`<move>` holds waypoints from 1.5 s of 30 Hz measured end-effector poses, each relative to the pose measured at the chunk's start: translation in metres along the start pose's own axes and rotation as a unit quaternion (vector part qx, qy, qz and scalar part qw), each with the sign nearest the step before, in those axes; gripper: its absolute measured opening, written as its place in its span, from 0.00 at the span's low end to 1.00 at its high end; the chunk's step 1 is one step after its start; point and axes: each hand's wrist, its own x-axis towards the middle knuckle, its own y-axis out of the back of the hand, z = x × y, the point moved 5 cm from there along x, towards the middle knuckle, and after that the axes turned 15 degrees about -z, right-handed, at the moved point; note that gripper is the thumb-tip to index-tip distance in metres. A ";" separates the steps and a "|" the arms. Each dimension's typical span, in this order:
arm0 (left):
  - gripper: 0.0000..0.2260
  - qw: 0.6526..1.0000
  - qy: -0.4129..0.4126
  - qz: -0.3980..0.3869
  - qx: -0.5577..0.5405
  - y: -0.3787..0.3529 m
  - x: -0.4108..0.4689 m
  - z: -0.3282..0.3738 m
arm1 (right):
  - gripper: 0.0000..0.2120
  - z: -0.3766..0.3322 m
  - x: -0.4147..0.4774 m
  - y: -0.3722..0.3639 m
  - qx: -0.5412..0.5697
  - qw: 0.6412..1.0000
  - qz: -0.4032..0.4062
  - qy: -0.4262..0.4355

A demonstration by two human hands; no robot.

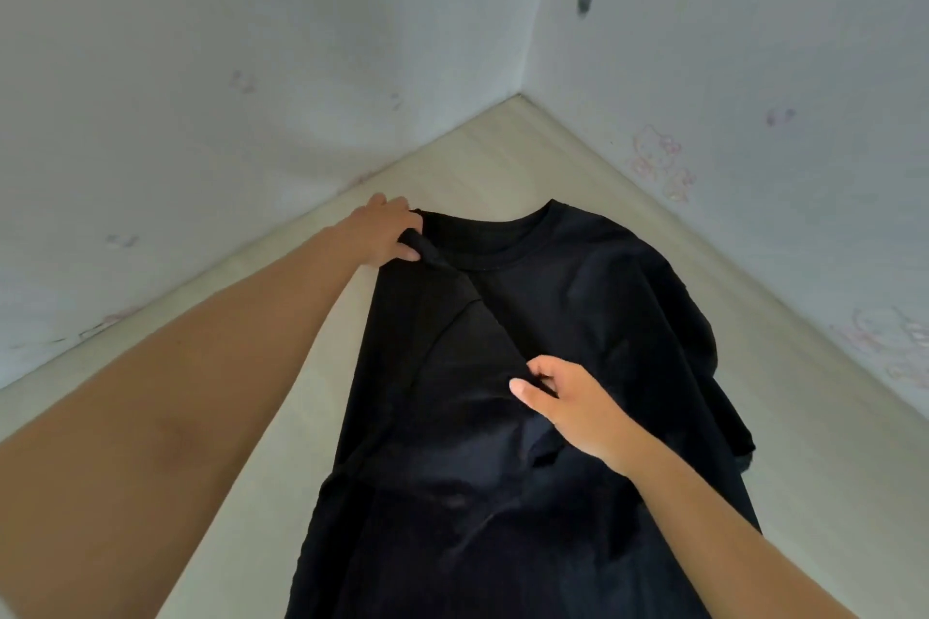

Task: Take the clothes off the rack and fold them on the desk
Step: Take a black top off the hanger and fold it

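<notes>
1. Black T-shirt (pixel 578 297) lies on the desk (pixel 814 417). Its hem runs off the near edge of view.
2. Right hand (pixel 568 407), mid-shirt: thumb and fingers pinch the edge of the left panel, which is folded in over the chest.
3. Right sleeve (pixel 704 342) is bunched at the right and probably needs smoothing.
4. Left hand (pixel 382 231), far left: pinches the shoulder end of the same fold, beside the collar (pixel 502 260).
5. Handling, my read — light, limp knit with no stiffness, so it sags wherever it's unsupported. Not fragile. Hold it at two spread points on the seams — shoulder and hem or fold edge.
</notes>
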 end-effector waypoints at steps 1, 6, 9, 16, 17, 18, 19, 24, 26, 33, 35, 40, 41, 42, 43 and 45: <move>0.10 0.998 -0.017 0.025 -0.057 0.006 -0.001 -0.004 | 0.08 -0.003 -0.003 0.006 0.053 0.998 0.025 0.017; 0.07 0.981 0.056 0.135 -0.125 0.014 -0.006 -0.032 | 0.10 0.007 0.002 0.050 -0.049 0.980 0.190 -0.031; 0.14 0.968 0.109 0.194 -0.119 -0.001 -0.015 -0.032 | 0.12 0.015 0.009 0.057 -0.107 0.970 0.208 -0.060; 0.19 0.960 0.066 0.244 -0.120 -0.070 -0.082 0.016 | 0.23 0.029 -0.004 0.040 0.019 0.983 0.168 -0.075; 0.18 0.958 0.060 0.246 -0.139 -0.086 -0.094 0.024 | 0.21 0.034 -0.008 0.036 0.087 0.981 0.153 -0.082; 0.18 0.952 0.058 0.249 -0.165 -0.102 -0.108 0.030 | 0.19 0.037 -0.012 0.029 0.163 0.975 0.127 -0.087; 0.18 0.945 0.055 0.255 -0.197 -0.116 -0.121 0.036 | 0.17 0.041 -0.015 0.024 0.226 0.965 0.098 -0.093; 0.22 0.925 0.087 0.239 -0.282 -0.180 -0.181 0.073 | 0.09 0.031 -0.019 0.028 0.246 0.951 0.183 -0.026; 0.21 0.927 0.112 0.220 -0.281 -0.202 -0.199 0.083 | 0.07 0.023 -0.022 0.040 0.189 0.946 0.261 0.017; 0.13 0.896 0.191 0.186 -0.354 -0.241 -0.244 0.085 | 0.27 0.049 -0.035 0.024 0.029 0.954 0.293 -0.057; 0.14 0.880 0.201 0.167 -0.396 -0.251 -0.257 0.084 | 0.30 0.048 -0.058 0.003 0.023 0.946 0.319 -0.045; 0.12 0.859 0.174 0.080 -0.474 -0.280 -0.283 0.083 | 0.23 0.054 -0.101 -0.083 -0.065 0.950 0.303 0.016; 0.11 0.862 0.162 0.067 -0.475 -0.286 -0.292 0.084 | 0.20 0.054 -0.105 -0.105 -0.068 0.956 0.283 0.024; 0.11 0.867 0.152 0.060 -0.471 -0.290 -0.298 0.085 | 0.18 0.056 -0.105 -0.122 -0.067 0.963 0.259 0.024; 0.10 0.869 0.143 0.060 -0.470 -0.293 -0.303 0.085 | 0.15 0.058 -0.105 -0.139 -0.064 0.971 0.230 0.018; 0.11 0.860 0.124 0.069 -0.490 -0.302 -0.319 0.086 | 0.13 0.065 -0.106 -0.174 -0.052 0.983 0.176 0.004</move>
